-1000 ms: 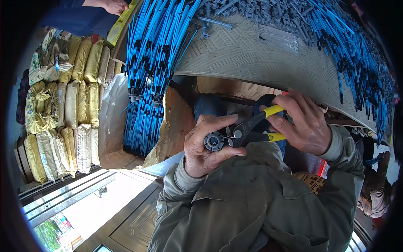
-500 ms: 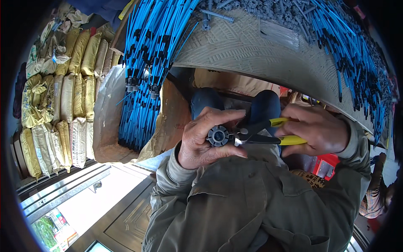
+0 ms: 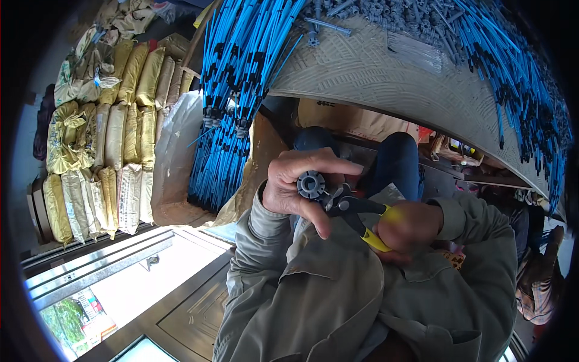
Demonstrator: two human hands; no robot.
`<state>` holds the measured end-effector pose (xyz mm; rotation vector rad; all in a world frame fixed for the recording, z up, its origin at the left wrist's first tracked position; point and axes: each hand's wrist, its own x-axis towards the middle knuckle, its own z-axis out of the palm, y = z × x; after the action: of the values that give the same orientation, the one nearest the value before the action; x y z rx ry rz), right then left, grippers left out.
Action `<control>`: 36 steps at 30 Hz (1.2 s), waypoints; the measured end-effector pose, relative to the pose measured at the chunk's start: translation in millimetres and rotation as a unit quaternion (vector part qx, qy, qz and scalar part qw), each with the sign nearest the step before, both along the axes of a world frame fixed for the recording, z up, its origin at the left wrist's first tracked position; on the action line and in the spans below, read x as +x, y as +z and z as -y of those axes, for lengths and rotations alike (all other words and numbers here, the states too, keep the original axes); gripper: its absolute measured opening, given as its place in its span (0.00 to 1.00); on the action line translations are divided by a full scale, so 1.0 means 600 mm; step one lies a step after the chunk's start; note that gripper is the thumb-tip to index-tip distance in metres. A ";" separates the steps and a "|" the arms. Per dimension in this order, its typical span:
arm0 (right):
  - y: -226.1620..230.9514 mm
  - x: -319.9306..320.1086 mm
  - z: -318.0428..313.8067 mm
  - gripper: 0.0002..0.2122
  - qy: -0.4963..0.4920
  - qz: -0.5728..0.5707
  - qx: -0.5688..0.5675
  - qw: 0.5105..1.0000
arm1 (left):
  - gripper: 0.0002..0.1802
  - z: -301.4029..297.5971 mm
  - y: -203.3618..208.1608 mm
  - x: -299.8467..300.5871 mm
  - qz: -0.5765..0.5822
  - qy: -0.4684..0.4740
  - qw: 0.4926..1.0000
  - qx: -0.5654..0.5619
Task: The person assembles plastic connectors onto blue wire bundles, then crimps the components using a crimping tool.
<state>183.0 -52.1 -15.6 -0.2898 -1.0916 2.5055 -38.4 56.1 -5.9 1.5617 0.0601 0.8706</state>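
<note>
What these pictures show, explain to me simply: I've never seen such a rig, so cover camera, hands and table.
No machine here: a person works bare-handed. A wide fisheye camera worn on the head looks down, and straight edges bend toward the picture's rim. The left hand holds a round grey fitting. The right hand, blurred, grips yellow-handled pliers, their jaws close to the fitting. On the table lie loose grey parts and thin blue-and-black rods. An open bag holds more such rods; stacked sacks lie to its left.
</note>
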 end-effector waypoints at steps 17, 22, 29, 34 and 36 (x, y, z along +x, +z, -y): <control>-0.084 -0.061 -0.054 0.03 -0.556 0.173 0.270 0.767 | 0.65 0.081 0.007 0.107 0.234 0.387 0.890 -0.049; -0.083 -0.042 -0.021 0.04 -0.521 0.194 0.136 0.820 | 0.60 0.103 -0.030 0.089 -0.174 0.375 0.898 0.148; -0.098 -0.082 -0.011 0.05 -0.605 0.187 0.154 0.758 | 0.32 0.120 -0.040 0.069 -0.161 0.299 0.932 0.130; -0.079 -0.108 -0.019 0.07 -0.578 0.241 0.330 0.706 | 0.23 0.125 -0.017 0.070 -0.058 0.447 0.892 -0.003; -0.067 -0.112 -0.030 0.08 -0.571 0.230 0.371 0.695 | 0.22 0.117 -0.026 0.043 -0.091 0.409 0.906 0.070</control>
<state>115.8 -34.0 -55.8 -0.9942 -1.3667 0.7920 -12.8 -14.2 -21.6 1.7612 0.8562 1.3887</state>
